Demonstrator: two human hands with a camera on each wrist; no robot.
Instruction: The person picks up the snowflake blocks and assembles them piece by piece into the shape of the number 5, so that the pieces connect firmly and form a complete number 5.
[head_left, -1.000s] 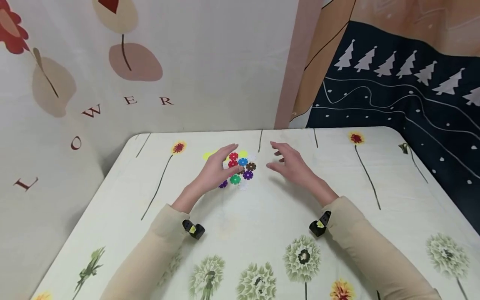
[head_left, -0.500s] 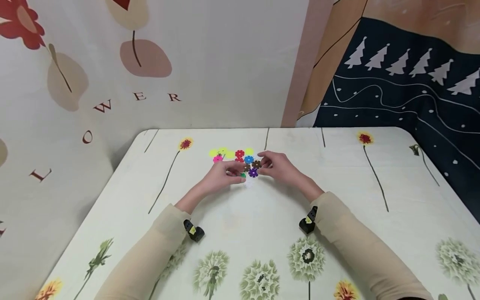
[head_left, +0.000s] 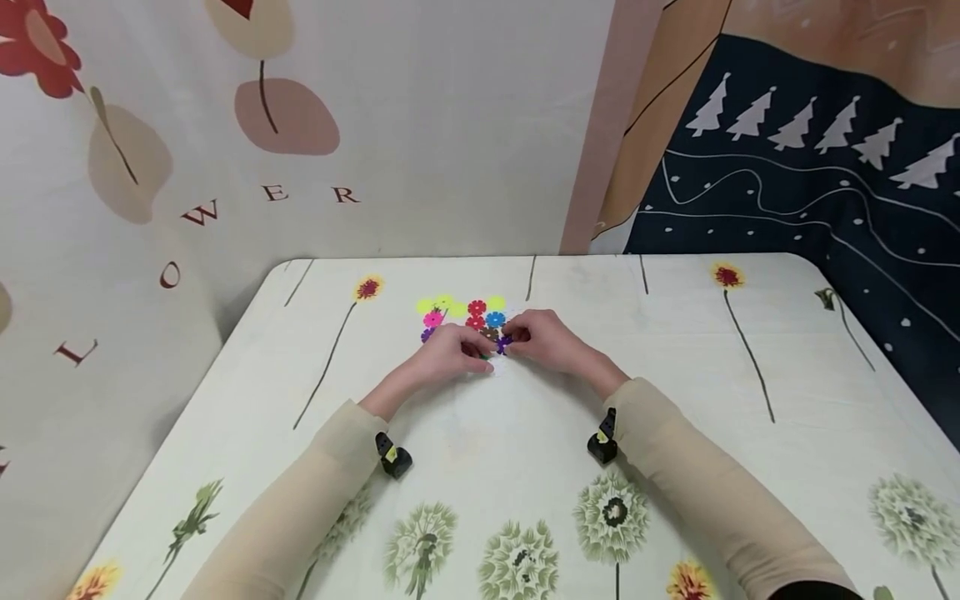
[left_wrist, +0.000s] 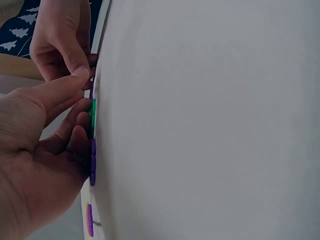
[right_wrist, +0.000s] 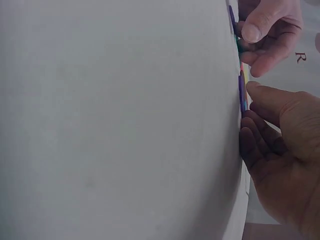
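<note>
Several flat snowflake building discs lie clustered near the table's far edge. A red disc (head_left: 476, 322), a blue disc (head_left: 495, 319) and a brown disc (head_left: 489, 333) show between and beyond the hands. My left hand (head_left: 450, 350) lies over the near left of the cluster, its fingers beside a green disc (left_wrist: 93, 115) and a purple disc (left_wrist: 93, 165). From the right, my right hand (head_left: 551, 342) has its fingertips at another purple disc (head_left: 502, 344); a gap shows between its thumb and fingers in the right wrist view. The hand hides part of that disc.
Yellow discs (head_left: 442, 305) and a pink disc (head_left: 432, 319) lie behind the left hand. A flower-printed cloth (head_left: 480, 450) covers the table, with a hanging curtain (head_left: 450, 167) behind. Each wrist carries a small black camera.
Both hands have come down and inward from above the table to the discs. The right hand has moved left, and now covers a brown disc seen half a second ago.
</note>
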